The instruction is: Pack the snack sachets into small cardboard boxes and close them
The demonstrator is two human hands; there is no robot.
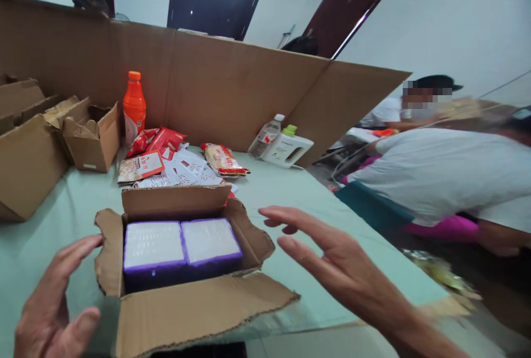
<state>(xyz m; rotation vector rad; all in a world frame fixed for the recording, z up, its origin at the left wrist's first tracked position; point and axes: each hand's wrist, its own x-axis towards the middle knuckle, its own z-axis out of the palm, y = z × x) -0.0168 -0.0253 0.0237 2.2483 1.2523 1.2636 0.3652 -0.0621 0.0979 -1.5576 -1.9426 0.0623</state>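
Note:
An open cardboard box (pixel 194 302) sits on the pale green table (pixel 290 192) right in front of me, its flaps spread out. Two purple packs with white tops (pixel 182 244) lie side by side inside it. My left hand (pixel 53 302) hovers just left of the box, fingers stretched and apart, holding nothing. My right hand (pixel 332 261) hovers to the right of the box, fingers extended toward it, also with nothing in it. Neither hand touches the box.
Behind the box lie snack packets (pixel 174 161), an orange bottle (pixel 134 106), a clear bottle (pixel 265 136) and a white jug (pixel 288 150). Open cartons (pixel 89 136) stand at the left. A cardboard screen (pixel 232 92) walls the back. People sit at the right (pixel 440 170).

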